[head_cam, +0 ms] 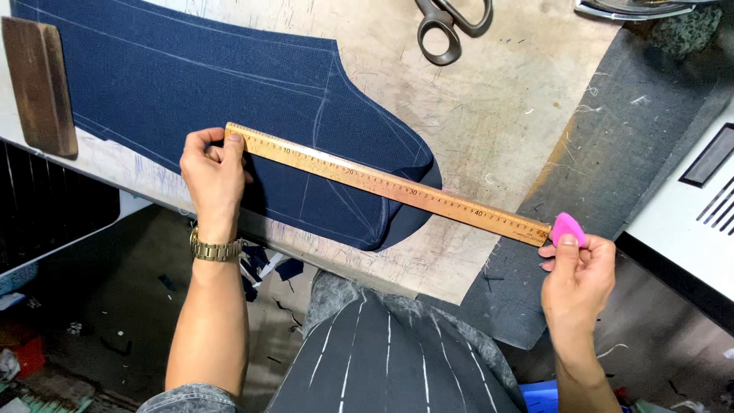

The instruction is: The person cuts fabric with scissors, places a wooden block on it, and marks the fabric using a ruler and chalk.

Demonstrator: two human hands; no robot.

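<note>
Where two hands meet: one ruler [390, 184].

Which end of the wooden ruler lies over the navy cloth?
The end pinned by the left hand: that part of the long wooden ruler crosses the navy blue cloth; the other end, by the right hand, rests off it.

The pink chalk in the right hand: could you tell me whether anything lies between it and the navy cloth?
Nothing visible blocks it. The pink chalk, pinched in the right hand, sits at the far end of the wooden ruler, off the navy cloth. Only bare worktable and the ruler lie between. The left hand holds the ruler's other end on the cloth.
</note>
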